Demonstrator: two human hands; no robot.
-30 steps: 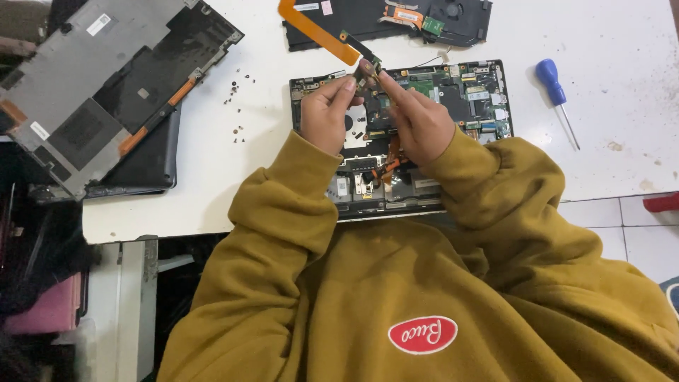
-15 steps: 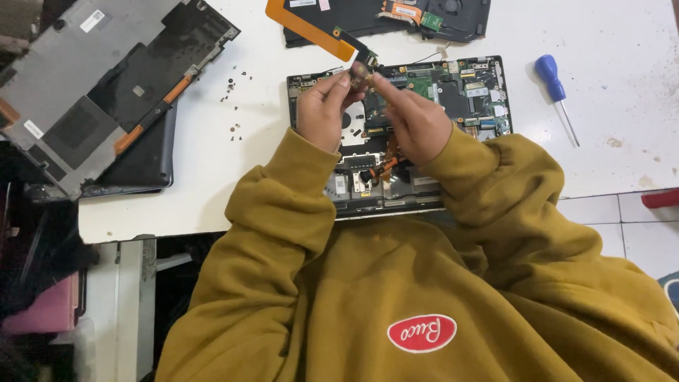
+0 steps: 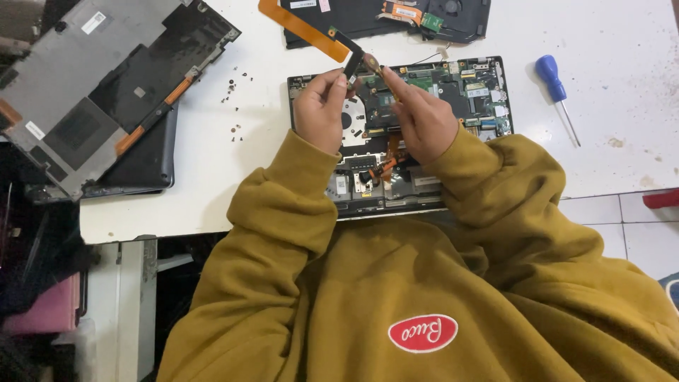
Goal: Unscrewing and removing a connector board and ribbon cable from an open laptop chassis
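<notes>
At upper centre of the frame, over an opened laptop (image 3: 438, 106) on a white desk (image 3: 615, 92), the left hand (image 3: 322, 110) and right hand (image 3: 424, 117) both pinch a small dark part (image 3: 351, 64). Pulling hard might tear its orange ribbon (image 3: 300, 28); loose screws (image 3: 237, 88) lie nearby.

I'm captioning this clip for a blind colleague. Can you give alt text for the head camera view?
Both hands, left hand and right hand, pinch a small dark part above an opened laptop on a white table. A blue screwdriver lies right; loose screws and a removed cover lie left.
</notes>
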